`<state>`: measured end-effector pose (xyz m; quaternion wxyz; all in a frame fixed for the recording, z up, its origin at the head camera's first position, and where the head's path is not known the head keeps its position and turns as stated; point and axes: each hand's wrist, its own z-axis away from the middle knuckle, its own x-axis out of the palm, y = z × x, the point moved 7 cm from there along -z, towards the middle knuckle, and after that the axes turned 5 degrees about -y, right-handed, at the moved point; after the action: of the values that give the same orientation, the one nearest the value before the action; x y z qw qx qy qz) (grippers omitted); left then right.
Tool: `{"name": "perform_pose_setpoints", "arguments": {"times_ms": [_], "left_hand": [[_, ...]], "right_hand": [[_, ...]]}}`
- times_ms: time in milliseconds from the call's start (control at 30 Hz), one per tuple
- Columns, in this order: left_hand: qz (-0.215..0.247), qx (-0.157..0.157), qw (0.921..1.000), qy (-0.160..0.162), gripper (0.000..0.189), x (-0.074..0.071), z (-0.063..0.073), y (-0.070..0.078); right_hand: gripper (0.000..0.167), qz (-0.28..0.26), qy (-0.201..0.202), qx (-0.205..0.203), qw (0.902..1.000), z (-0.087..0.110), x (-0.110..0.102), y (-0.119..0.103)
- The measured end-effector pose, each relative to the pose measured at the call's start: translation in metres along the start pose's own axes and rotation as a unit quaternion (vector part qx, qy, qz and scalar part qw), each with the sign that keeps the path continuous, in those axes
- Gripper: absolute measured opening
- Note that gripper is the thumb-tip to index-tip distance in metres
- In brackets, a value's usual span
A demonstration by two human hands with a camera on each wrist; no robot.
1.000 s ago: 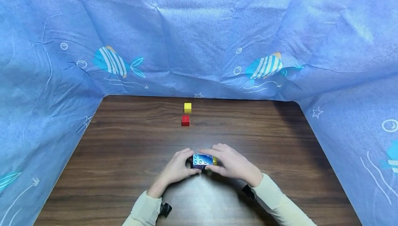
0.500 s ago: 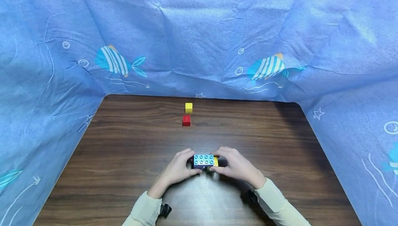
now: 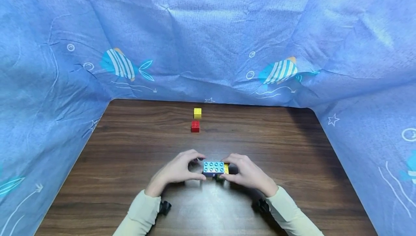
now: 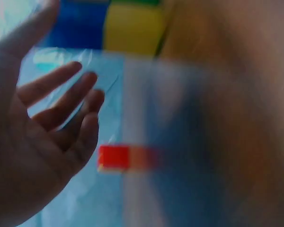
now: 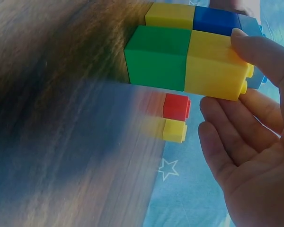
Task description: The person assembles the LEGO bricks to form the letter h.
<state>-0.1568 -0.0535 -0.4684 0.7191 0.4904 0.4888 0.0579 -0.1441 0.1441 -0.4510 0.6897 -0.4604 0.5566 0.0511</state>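
Near the front middle of the table stands a stack of toy building bricks. A light blue brick with studs lies on top, beside a yellow brick at the right end. My right hand pinches that yellow brick between thumb and fingers. Below it a green brick shows in the right wrist view, with a dark blue brick behind. My left hand is spread around the stack's left end, thumb and fingers apart, with a gap at the palm. Whether its fingertips touch the bricks is unclear.
Farther back on the brown wooden table sit a small red brick and a small yellow brick behind it. A blue fish-print cloth hangs around the back and sides.
My left hand has loosened and drawn back to the left from the stack. The right hand has shifted from over the blue brick's top to the yellow brick at the right end.
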Motion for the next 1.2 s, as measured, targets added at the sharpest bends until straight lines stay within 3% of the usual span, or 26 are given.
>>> {"name": "perform_pose_setpoints", "arguments": {"times_ms": [67, 167, 333, 467, 700, 967, 1100, 1200], "left_hand": [[0.002, 0.002, 1.0000, -0.002, 0.067, -0.016, 0.000, -0.003], [0.000, -0.001, 0.9996, 0.028, 0.059, -0.040, -0.004, -0.009], [-0.076, -0.021, 0.9904, 0.114, 0.041, -0.073, -0.019, -0.019], [-0.142, -0.056, 0.9784, 0.140, 0.037, -0.087, -0.034, -0.030], [-0.223, -0.102, 0.9635, 0.108, 0.044, -0.084, -0.062, -0.050], [-0.244, -0.132, 0.9596, 0.044, 0.053, -0.066, -0.074, -0.065], [-0.255, -0.110, 0.9586, 0.065, 0.044, -0.065, -0.076, -0.062], [-0.262, -0.084, 0.9573, 0.090, 0.027, -0.067, -0.077, -0.058]], "right_hand": [[0.037, 0.002, -0.002, 0.002, 1.0000, 0.001, 0.000, 0.000], [0.037, 0.009, -0.002, 0.005, 1.0000, 0.002, -0.001, 0.002], [0.036, 0.020, 0.003, -0.001, 0.9998, 0.004, -0.003, 0.003], [0.035, 0.019, 0.006, -0.004, 0.9998, 0.005, -0.004, 0.004], [0.036, 0.028, 0.010, 0.009, 0.9995, 0.011, -0.008, 0.009], [0.035, 0.020, 0.006, 0.011, 0.9997, 0.013, -0.009, 0.011], [0.035, 0.021, 0.008, 0.009, 0.9997, 0.012, -0.009, 0.011], [0.036, 0.022, 0.007, 0.008, 0.9997, 0.012, -0.008, 0.011]]}}
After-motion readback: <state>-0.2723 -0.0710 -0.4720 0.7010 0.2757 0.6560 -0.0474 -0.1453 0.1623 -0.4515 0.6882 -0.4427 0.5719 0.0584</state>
